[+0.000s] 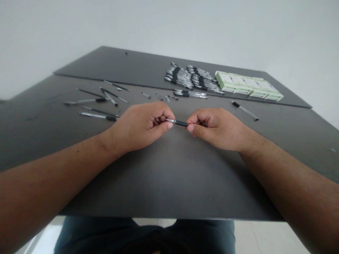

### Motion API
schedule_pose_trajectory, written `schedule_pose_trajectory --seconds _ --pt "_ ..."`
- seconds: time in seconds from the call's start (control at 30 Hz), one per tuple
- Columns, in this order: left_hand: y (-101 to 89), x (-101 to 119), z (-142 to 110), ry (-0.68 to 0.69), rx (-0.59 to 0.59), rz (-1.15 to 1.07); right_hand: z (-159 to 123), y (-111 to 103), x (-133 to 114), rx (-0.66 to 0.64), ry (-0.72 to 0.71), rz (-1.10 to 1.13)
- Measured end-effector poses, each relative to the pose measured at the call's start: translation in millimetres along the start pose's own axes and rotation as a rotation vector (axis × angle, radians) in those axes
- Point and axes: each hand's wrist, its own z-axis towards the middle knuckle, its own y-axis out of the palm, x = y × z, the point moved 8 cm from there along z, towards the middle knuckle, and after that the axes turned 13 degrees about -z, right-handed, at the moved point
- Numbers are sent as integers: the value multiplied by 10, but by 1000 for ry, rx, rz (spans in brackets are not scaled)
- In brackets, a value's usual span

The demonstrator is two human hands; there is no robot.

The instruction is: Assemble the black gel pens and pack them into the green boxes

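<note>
Two hands, the left hand (139,126) and the right hand (218,128), pinch one pen (177,122), and many more lie in bundles (190,77)

From where I stand, the nearest thing is the person's forearms, which rest on the edge of a dark table (169,183). The grip is narrow on both sides. The fingers of the left hand close around the silver end of the pen, and the thumb and first finger of the right hand pinch its black part. The pen is held in the air above the middle of the table, and it looks short, but I cannot tell if it is whole. Just past the left hand, about ten loose pens (90,102) lie scattered, and a few small pieces (145,95) lie farther on. One single pen (245,110) lies apart on the right. The largest part of the pens remains in the tight bundles on a second dark board (106,63). Beside them lies a row of green-and-white boxes (249,85), and I cannot tell if they are opened. Behind all this is a plain white wall (185,24).
</note>
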Motion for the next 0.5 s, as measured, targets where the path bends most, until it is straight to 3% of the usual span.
schedule_pose_trajectory --seconds 0.2,0.3,0.5 --pt "-39 -73 -6 -41 22 -103 13 -66 52 43 -5 -51" --pt "-124 -215 10 -87 74 -137 38 -158 249 138 87 -74" --pt "-365 -460 82 -149 151 38 87 -231 573 247 265 -155"
